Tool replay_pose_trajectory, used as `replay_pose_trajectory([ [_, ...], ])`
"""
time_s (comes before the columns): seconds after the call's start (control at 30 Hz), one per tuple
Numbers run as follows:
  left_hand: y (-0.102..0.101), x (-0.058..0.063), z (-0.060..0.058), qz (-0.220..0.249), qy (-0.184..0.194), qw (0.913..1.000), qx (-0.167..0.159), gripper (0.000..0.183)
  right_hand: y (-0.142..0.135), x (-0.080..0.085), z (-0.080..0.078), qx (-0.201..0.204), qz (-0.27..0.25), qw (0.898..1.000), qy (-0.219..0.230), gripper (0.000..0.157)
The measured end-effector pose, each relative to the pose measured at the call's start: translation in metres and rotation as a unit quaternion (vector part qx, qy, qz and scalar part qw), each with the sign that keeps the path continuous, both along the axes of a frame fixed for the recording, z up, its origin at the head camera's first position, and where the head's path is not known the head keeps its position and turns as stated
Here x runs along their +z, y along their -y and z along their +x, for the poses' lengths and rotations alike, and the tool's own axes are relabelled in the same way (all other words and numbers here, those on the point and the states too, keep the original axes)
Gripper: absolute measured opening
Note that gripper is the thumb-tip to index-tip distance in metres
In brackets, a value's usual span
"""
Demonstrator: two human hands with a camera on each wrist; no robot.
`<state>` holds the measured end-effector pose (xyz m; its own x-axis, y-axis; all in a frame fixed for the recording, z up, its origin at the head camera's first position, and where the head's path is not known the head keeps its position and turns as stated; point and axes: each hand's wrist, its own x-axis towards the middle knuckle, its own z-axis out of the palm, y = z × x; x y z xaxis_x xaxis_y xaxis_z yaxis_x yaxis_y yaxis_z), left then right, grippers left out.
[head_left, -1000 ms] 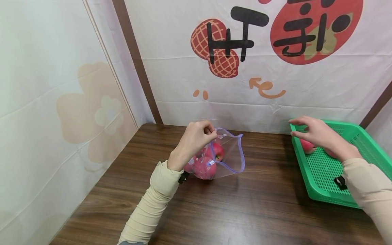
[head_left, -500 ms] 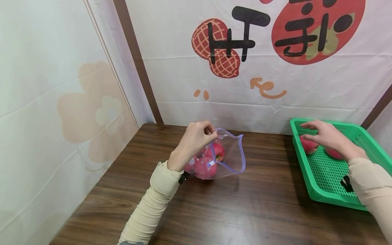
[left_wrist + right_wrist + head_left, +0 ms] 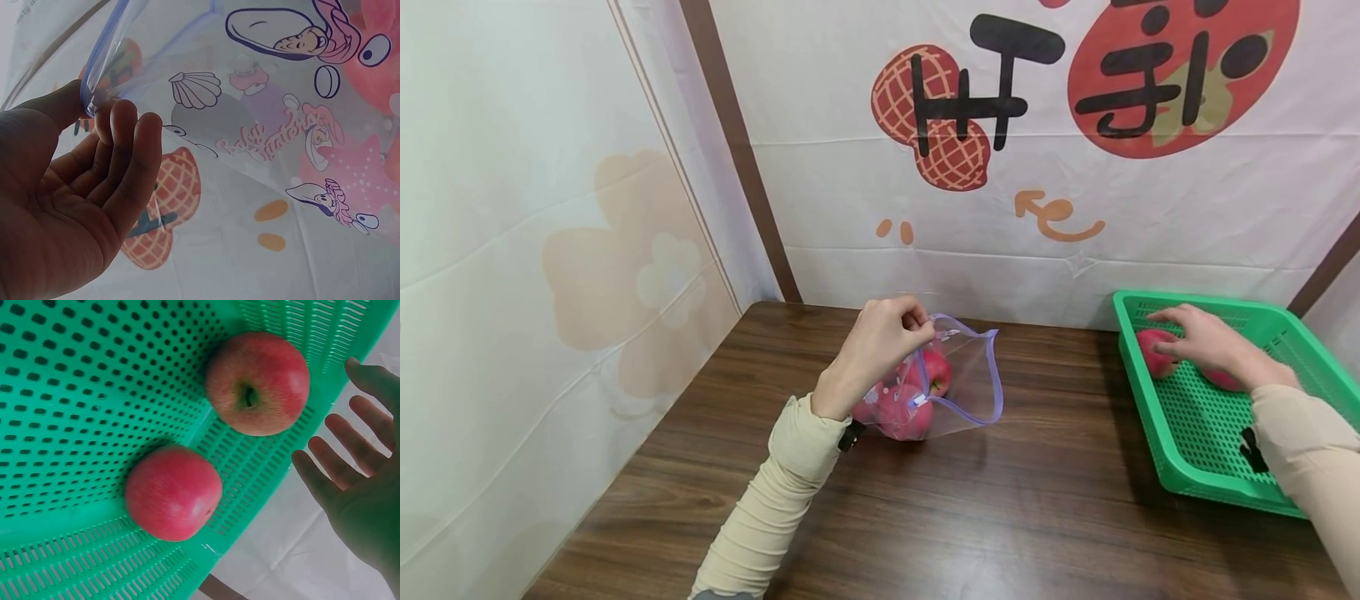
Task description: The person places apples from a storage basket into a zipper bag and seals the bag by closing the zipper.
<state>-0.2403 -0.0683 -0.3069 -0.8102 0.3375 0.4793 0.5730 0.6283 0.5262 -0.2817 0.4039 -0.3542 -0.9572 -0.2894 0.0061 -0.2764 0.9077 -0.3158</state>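
My left hand [image 3: 880, 337] pinches the rim of a clear zip bag [image 3: 966, 392] with a purple edge. The bag stands on the table with its mouth spread to the right, and several red apples [image 3: 906, 410] show inside. In the left wrist view, thumb and fingertips of the left hand [image 3: 75, 187] meet at the bag's edge [image 3: 194, 87]. Over the green basket, my right hand [image 3: 1206, 342] spreads its fingers near a red apple [image 3: 1152, 358]. The right wrist view shows two apples, one stem-up [image 3: 262, 384], the other [image 3: 174, 494] beside it, apart from the right hand [image 3: 362, 481].
The green plastic basket [image 3: 1150, 433] with slotted walls stands at the table's right. Brown wooden tabletop [image 3: 1000, 517] lies between bag and basket. A printed white curtain [image 3: 835, 167] hangs behind the table, and another [image 3: 512, 333] runs along the left side.
My right hand has moved from the basket's left rim rightward and lower, to beside the left apple inside. The left hand and the bag have stayed in place.
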Motion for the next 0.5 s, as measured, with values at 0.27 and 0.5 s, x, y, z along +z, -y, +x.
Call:
replay_pose_trajectory([
  [0.27, 0.0, 0.0, 0.0, 0.0, 0.004, 1.0, 0.002, 0.008, -0.005, -0.014, -0.006, 0.011, 0.01, 1.0, 0.0, 0.061],
  [0.5, 0.001, 0.0, 0.001, -0.002, 0.003, 1.0, 0.003, 0.008, -0.006, -0.025, -0.01, 0.007, 0.005, 1.0, 0.004, 0.062],
])
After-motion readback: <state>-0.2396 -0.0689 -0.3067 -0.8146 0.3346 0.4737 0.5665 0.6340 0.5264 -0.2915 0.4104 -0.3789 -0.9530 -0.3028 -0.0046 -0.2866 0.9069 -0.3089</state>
